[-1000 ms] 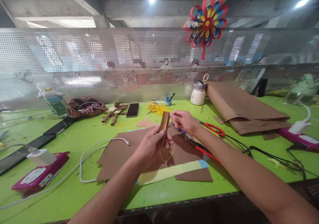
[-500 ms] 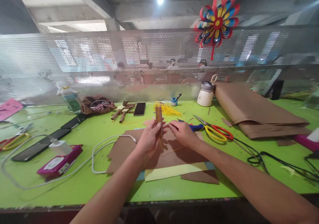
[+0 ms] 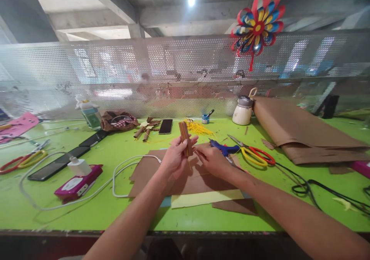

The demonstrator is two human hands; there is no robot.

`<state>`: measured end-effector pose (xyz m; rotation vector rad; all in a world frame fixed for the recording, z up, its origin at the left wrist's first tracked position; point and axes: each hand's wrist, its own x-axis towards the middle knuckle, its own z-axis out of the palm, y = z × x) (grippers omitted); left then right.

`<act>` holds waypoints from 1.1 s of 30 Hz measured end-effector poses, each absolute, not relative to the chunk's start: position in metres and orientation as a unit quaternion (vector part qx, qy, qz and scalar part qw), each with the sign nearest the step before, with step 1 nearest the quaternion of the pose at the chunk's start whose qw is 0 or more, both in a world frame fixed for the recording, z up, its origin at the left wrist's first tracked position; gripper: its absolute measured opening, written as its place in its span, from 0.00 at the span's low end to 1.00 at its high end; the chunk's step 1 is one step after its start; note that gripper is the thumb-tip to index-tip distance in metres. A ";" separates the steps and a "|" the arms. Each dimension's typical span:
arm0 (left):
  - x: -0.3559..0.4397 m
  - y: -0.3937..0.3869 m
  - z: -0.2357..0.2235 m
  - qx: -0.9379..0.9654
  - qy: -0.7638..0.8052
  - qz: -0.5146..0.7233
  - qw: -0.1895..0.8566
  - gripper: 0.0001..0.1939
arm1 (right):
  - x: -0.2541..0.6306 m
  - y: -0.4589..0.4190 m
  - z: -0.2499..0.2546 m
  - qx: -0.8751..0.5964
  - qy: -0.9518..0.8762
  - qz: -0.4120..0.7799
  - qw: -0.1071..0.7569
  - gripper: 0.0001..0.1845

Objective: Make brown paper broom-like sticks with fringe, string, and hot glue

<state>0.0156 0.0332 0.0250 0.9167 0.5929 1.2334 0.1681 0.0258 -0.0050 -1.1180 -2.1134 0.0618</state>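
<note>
My left hand (image 3: 174, 154) grips a folded brown paper strip (image 3: 185, 134), its thumb pressed on the front and its other fingers behind. A thin yellow string (image 3: 189, 164) lies along the strip, hangs from its lower end and runs toward my right hand (image 3: 212, 159). The fingers of that right hand are pinched together just right of the strip, seemingly on the string; their tips are partly hidden. Below both hands lie brown paper sheets (image 3: 144, 175) and a pale yellow paper strip (image 3: 206, 199). A blue glue gun (image 3: 225, 148) rests just beyond my right hand.
Scissors with red and yellow handles (image 3: 257, 156) lie to the right, near folded brown paper (image 3: 306, 132) and a cream bottle (image 3: 242, 111). Yellow strings (image 3: 202, 129), a phone (image 3: 165, 127) and brown paper rolls (image 3: 147, 132) lie behind. A purple power strip (image 3: 78, 183) and white cable (image 3: 114, 179) sit left.
The brown strip now leans more to the left at its top, and the left fingers have spread out behind it. The view has shifted slightly, and more of the glue gun shows.
</note>
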 end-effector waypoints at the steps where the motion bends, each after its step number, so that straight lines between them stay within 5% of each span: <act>1: 0.016 0.033 0.024 0.403 0.260 0.548 0.685 0.11 | 0.166 0.025 -0.006 -0.427 -0.829 0.020 0.361 0.11; 14: 0.014 0.034 0.024 0.399 0.311 0.532 0.680 0.06 | 0.157 0.001 -0.002 -0.378 -0.897 0.082 0.214 0.08; 26: 0.011 0.037 0.020 0.409 0.319 0.540 0.663 0.05 | 0.142 -0.083 0.054 -0.170 -0.983 0.060 -0.040 0.14; 29: 0.011 0.036 0.021 0.422 0.317 0.535 0.660 0.05 | 0.151 -0.096 0.068 -0.149 -0.983 0.108 -0.025 0.11; 33: 0.015 0.039 0.019 0.436 0.318 0.532 0.653 0.04 | 0.183 -0.073 0.067 -0.263 -0.939 0.199 0.096 0.12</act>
